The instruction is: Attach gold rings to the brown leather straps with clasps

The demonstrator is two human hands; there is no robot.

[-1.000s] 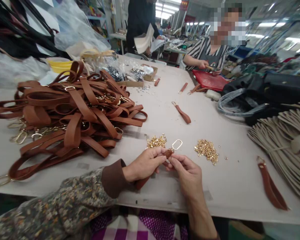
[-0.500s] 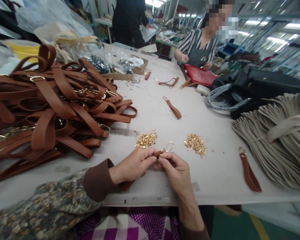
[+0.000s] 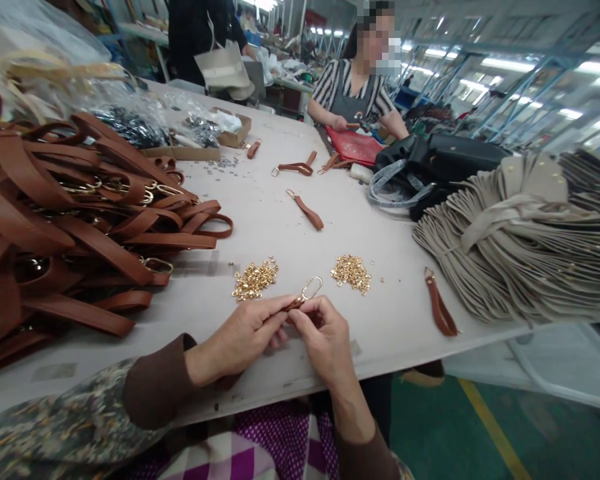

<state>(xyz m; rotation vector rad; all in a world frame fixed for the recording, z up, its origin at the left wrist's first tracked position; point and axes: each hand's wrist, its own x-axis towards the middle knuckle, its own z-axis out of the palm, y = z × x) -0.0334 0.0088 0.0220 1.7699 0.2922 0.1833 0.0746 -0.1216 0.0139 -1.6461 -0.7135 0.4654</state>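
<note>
My left hand (image 3: 240, 337) and my right hand (image 3: 323, 337) meet near the table's front edge, both pinching a short brown leather strap tab (image 3: 295, 305). A gold oval ring (image 3: 311, 288) sticks up from the tab's far end. The rest of the strap runs under my left palm and is mostly hidden. Two small heaps of gold rivets lie just beyond my fingers, one on the left (image 3: 255, 279) and one on the right (image 3: 351, 272).
A big pile of brown straps (image 3: 70, 220) fills the left of the grey table (image 3: 280, 167). Loose strap tabs lie at the right (image 3: 440, 310) and the middle (image 3: 307, 211). Beige stacked pieces (image 3: 520, 247) and black bags (image 3: 440, 163) crowd the right. A seated person (image 3: 353, 93) works at the far end.
The view has swung rightward, so everything on the table appears shifted left. My hands stay together on the strap tab with the same grip.
</note>
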